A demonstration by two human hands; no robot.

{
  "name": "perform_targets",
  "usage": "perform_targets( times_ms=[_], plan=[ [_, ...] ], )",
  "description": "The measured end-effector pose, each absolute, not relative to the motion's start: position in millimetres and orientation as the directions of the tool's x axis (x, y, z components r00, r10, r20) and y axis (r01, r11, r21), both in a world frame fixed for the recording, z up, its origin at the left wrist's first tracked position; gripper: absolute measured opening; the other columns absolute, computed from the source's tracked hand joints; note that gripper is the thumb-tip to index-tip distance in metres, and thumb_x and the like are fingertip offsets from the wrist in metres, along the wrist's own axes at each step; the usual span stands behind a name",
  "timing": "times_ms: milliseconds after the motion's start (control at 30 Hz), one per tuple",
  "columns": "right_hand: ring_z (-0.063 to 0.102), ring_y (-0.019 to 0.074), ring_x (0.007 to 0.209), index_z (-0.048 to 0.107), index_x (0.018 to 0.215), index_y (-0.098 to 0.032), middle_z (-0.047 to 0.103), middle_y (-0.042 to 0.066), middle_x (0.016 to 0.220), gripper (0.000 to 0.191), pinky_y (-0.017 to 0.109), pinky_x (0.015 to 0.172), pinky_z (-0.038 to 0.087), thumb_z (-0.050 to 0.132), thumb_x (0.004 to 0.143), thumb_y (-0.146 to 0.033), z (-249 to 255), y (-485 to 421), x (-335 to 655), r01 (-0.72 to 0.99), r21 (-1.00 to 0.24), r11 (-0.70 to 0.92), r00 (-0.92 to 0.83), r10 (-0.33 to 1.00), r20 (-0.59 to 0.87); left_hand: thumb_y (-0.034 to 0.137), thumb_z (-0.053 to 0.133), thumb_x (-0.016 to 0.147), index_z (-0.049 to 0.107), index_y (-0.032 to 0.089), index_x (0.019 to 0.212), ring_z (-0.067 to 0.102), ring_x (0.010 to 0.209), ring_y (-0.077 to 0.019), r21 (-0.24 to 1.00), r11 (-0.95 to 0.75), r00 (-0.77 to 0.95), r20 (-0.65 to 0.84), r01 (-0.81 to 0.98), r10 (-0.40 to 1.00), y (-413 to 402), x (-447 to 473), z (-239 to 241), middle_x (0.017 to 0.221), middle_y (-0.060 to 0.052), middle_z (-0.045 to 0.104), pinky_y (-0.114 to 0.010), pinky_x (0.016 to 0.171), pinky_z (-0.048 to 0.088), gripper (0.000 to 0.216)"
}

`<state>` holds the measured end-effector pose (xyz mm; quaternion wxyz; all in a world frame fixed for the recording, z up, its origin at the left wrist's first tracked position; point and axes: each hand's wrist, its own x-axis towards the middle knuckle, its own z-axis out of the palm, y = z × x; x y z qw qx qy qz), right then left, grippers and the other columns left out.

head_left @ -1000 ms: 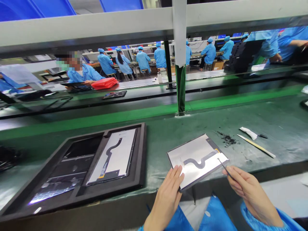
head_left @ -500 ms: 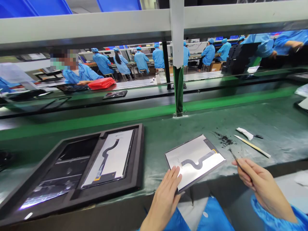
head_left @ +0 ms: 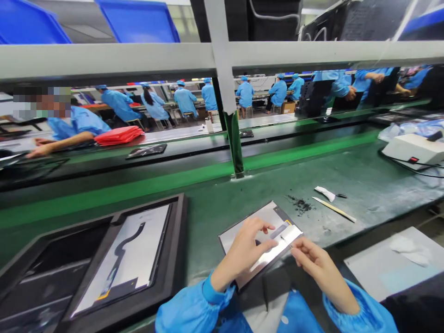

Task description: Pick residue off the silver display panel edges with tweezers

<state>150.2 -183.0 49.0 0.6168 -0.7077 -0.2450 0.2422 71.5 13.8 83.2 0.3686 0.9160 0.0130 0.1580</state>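
Observation:
A silver display panel (head_left: 268,217) with a dark flex cable lies on the green bench near its front edge. My left hand (head_left: 248,252) rests on top of the panel, fingers curled and pressing down on its middle. My right hand (head_left: 312,261) is at the panel's right corner, pinching thin tweezers (head_left: 285,239) whose tip touches the panel surface. Both sleeves are blue.
A black foam tray (head_left: 175,259) at the left holds another panel (head_left: 132,256). Dark debris (head_left: 301,204), a white scrap (head_left: 324,192) and a thin stick (head_left: 333,209) lie beyond the panel. A white box (head_left: 412,148) stands far right. Other people in blue work across the line.
My left hand moved from the panel's near edge up onto its middle. My right hand brought the tweezers back from the debris to the panel's right corner. The view shifted right.

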Motion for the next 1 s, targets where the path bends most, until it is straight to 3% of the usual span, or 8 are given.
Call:
perform_targets(
  times_ms=[133, 200, 400, 700, 1000],
  plan=[
    [0.045, 0.014, 0.059, 0.059, 0.078, -0.02, 0.049, -0.004, 0.064, 0.047, 0.027, 0.058, 0.035, 0.059, 0.083, -0.067, 42, -186, 149, 0.054, -0.993, -0.108, 0.776, 0.63, -0.027, 0.027, 0.073, 0.082, 0.072, 0.025, 0.08, 0.059, 0.09, -0.0217, 0.694, -0.712, 0.965, 0.247, -0.11, 0.092, 7, 99, 82, 0.085, -0.001, 0.063, -0.035, 0.083, 0.047, 0.003],
    [0.041, 0.0134, 0.058, 0.057, 0.079, -0.02, 0.043, -0.005, 0.061, 0.048, 0.026, 0.056, 0.032, 0.055, 0.085, -0.068, 34, -186, 147, 0.058, -0.992, -0.115, 0.789, 0.614, -0.025, 0.024, 0.07, 0.084, 0.071, 0.024, 0.073, 0.056, 0.095, -0.0236, 0.699, -0.707, 0.962, 0.252, -0.105, 0.106, 1, 105, 81, 0.088, -0.003, 0.062, -0.038, 0.086, 0.044, 0.011],
    [0.031, 0.0122, 0.054, 0.052, 0.09, -0.022, 0.034, -0.008, 0.061, 0.05, 0.025, 0.051, 0.027, 0.044, 0.09, -0.072, 14, -191, 136, -0.029, -0.999, -0.038, 0.875, 0.483, -0.043, 0.018, 0.062, 0.087, 0.066, 0.022, 0.077, 0.053, 0.101, -0.025, 0.719, -0.681, 0.944, 0.304, -0.137, 0.131, -21, 121, 84, 0.095, -0.004, 0.06, -0.043, 0.093, 0.041, 0.012],
    [0.026, 0.0104, 0.049, 0.052, 0.091, -0.022, 0.034, -0.009, 0.057, 0.053, 0.025, 0.048, 0.02, 0.053, 0.083, -0.075, 24, -204, 136, -0.088, -0.995, 0.037, 0.961, 0.265, -0.075, 0.014, 0.048, 0.093, 0.055, 0.022, 0.076, 0.052, 0.094, -0.0221, 0.661, -0.715, 0.91, 0.405, -0.228, 0.084, -54, 139, 87, 0.091, -0.004, 0.059, -0.039, 0.088, 0.044, 0.02],
    [0.02, 0.0093, 0.051, 0.05, 0.088, -0.022, 0.03, -0.01, 0.059, 0.056, 0.023, 0.047, 0.016, 0.053, 0.081, -0.078, 6, -225, 144, -0.181, -0.983, 0.034, 0.954, 0.25, -0.167, 0.019, 0.044, 0.097, 0.057, 0.022, 0.083, 0.05, 0.099, -0.0255, 0.602, -0.795, 0.809, 0.503, -0.073, 0.306, 12, 189, 110, 0.096, -0.006, 0.061, -0.044, 0.092, 0.038, 0.02]
  ],
)
